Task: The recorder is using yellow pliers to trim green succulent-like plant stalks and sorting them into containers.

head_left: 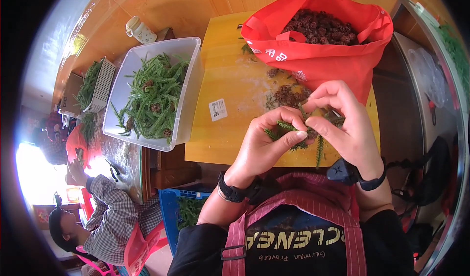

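Over the near edge of the yellow board (210,70), both my hands are closed on a green artificial pine sprig (320,149). My left hand (267,141) pinches it between thumb and forefinger. From the other side my right hand (345,126) also grips it with thumb and fingers, which partly cover its middle. Just beyond my fingertips lies a small pile of brown pine cones (289,96). A red cloth bag (338,63) full of dark pine cones (320,27) stands behind my right hand.
To the left, a clear plastic bin (196,65) holds green sprigs with some cones. A white label (218,109) lies on the board. A blue crate (169,222) with greenery is low beside my left arm. At far left sits another person (110,217); a patterned cup (141,30) stands behind the bin.
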`<state>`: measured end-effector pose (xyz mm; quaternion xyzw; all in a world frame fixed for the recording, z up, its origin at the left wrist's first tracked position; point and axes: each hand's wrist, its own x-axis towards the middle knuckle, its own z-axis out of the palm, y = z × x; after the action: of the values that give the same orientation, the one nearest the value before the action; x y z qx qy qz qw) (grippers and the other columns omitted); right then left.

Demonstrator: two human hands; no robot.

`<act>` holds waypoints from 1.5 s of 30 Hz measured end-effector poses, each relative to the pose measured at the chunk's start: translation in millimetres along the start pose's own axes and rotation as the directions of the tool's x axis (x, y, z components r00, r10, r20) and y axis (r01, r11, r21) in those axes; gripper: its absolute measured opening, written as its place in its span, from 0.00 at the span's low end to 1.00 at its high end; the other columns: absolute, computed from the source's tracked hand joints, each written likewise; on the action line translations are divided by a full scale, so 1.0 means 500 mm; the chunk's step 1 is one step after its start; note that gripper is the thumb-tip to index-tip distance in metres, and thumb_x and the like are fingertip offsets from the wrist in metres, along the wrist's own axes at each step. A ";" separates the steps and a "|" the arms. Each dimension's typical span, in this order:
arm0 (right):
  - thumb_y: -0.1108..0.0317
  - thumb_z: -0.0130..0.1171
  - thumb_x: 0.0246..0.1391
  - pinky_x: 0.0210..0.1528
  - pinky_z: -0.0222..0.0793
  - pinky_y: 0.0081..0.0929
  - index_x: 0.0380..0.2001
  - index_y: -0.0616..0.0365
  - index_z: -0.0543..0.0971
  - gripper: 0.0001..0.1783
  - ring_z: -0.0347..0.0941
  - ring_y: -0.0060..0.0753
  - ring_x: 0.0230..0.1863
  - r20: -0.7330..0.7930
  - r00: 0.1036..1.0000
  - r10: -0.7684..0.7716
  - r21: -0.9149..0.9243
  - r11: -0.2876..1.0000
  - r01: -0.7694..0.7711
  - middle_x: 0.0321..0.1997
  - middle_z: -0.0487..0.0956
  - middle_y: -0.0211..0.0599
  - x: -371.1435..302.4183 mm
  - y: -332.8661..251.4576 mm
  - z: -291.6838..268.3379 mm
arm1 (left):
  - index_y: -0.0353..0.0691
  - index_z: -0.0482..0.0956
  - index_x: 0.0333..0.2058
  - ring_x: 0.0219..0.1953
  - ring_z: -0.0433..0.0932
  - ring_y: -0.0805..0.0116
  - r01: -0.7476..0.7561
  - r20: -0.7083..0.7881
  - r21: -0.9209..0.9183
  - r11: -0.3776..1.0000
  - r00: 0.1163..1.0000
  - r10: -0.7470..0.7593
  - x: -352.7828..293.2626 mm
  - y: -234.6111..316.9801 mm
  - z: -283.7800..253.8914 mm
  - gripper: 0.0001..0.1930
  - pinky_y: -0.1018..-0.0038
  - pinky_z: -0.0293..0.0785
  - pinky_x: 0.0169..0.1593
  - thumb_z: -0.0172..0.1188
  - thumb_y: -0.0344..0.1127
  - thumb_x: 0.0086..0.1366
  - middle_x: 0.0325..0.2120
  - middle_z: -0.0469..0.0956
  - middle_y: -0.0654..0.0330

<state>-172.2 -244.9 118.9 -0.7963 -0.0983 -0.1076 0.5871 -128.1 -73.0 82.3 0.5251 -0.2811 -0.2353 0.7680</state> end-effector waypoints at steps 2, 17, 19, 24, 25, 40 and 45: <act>0.74 0.57 0.49 0.46 0.62 0.21 0.41 0.61 0.66 0.16 0.69 0.20 0.40 0.021 0.998 0.057 0.065 0.996 -0.058 0.34 0.75 0.33 0.004 0.004 -0.005 | 0.33 0.71 0.33 0.38 0.76 0.71 -0.036 0.006 0.071 0.997 0.999 0.036 0.001 0.000 0.000 0.03 0.76 0.74 0.44 0.55 0.22 0.60 0.37 0.70 0.60; 0.74 0.56 0.49 0.39 0.61 0.13 0.54 0.59 0.64 0.27 0.67 0.13 0.35 0.114 0.984 0.136 0.298 0.940 -0.164 0.32 0.71 0.26 0.003 0.020 -0.016 | 0.35 0.74 0.31 0.38 0.73 0.72 -0.064 -0.009 0.207 0.976 0.998 0.067 0.001 -0.005 0.004 0.04 0.76 0.71 0.43 0.58 0.21 0.56 0.33 0.73 0.60; 0.73 0.56 0.49 0.39 0.60 0.13 0.53 0.59 0.64 0.26 0.66 0.13 0.35 0.076 0.987 0.143 0.290 0.944 -0.159 0.32 0.71 0.25 0.002 0.018 -0.016 | 0.35 0.74 0.30 0.39 0.73 0.71 -0.066 -0.011 0.226 0.972 0.997 0.071 0.002 -0.006 0.005 0.04 0.76 0.71 0.43 0.58 0.22 0.56 0.33 0.73 0.59; 0.79 0.53 0.46 0.35 0.60 0.13 0.42 0.59 0.71 0.17 0.65 0.12 0.34 0.077 0.982 0.172 0.291 0.938 -0.187 0.31 0.69 0.24 0.000 0.014 -0.018 | 0.34 0.74 0.31 0.38 0.73 0.72 -0.068 -0.007 0.186 0.980 0.997 0.071 0.002 -0.011 0.008 0.03 0.77 0.70 0.43 0.58 0.22 0.57 0.35 0.72 0.58; 0.79 0.53 0.46 0.35 0.60 0.13 0.42 0.59 0.71 0.17 0.65 0.12 0.34 0.077 0.982 0.171 0.291 0.938 -0.186 0.31 0.69 0.24 -0.001 0.020 -0.019 | 0.34 0.74 0.31 0.38 0.73 0.72 -0.069 -0.006 0.186 0.980 0.997 0.071 0.002 -0.010 0.009 0.03 0.77 0.70 0.43 0.58 0.22 0.57 0.35 0.72 0.58; 0.78 0.64 0.37 0.36 0.64 0.19 0.30 0.61 0.74 0.13 0.69 0.24 0.32 0.206 0.970 -0.130 -0.114 0.981 0.156 0.29 0.72 0.32 -0.012 0.009 -0.047 | 0.34 0.73 0.34 0.37 0.74 0.75 -0.037 -0.018 0.254 0.967 0.999 0.043 0.002 -0.016 0.012 0.04 0.78 0.71 0.42 0.55 0.23 0.59 0.35 0.75 0.60; 0.79 0.65 0.37 0.38 0.65 0.18 0.36 0.63 0.73 0.18 0.69 0.21 0.32 0.141 0.990 -0.004 -0.030 1.000 0.008 0.28 0.71 0.29 -0.016 0.008 -0.041 | 0.34 0.73 0.33 0.38 0.74 0.76 -0.023 -0.025 0.244 0.969 0.999 0.030 0.003 -0.008 0.020 0.04 0.79 0.71 0.41 0.56 0.23 0.59 0.34 0.75 0.61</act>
<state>-179.8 -266.0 118.9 -0.8105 -0.1403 -0.0544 0.5660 -134.0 -81.8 81.8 0.6151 -0.3038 -0.1813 0.7046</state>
